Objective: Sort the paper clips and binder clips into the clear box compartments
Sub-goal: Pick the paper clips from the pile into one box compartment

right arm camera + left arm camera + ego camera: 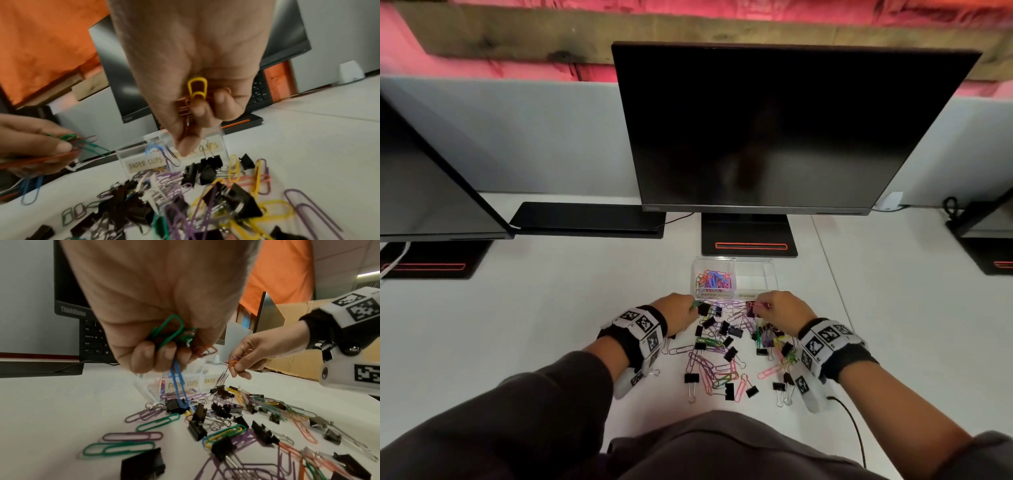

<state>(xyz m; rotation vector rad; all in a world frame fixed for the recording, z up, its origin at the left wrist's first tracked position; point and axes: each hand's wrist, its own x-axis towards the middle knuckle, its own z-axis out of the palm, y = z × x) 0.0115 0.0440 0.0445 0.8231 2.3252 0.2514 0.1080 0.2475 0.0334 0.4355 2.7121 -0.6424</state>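
Note:
My left hand (693, 306) grips a bunch of paper clips (168, 331), green, blue and orange, just in front of the clear box (770, 274). My right hand (760, 306) pinches a few paper clips, a yellow one (197, 88) and orange ones (184, 105), close to the box's front wall. The box's left compartment, labelled paper clips (183, 384), holds several coloured paper clips (714, 279). Its right compartment (755, 277) looks nearly empty. A mixed pile of paper clips and black binder clips (732, 349) lies on the white desk between my wrists.
A dark monitor (791, 130) stands right behind the box, its base (750, 240) almost touching it. Another monitor (431, 178) and a keyboard (585, 219) are at the left. A black cable (852, 425) runs from my right wrist.

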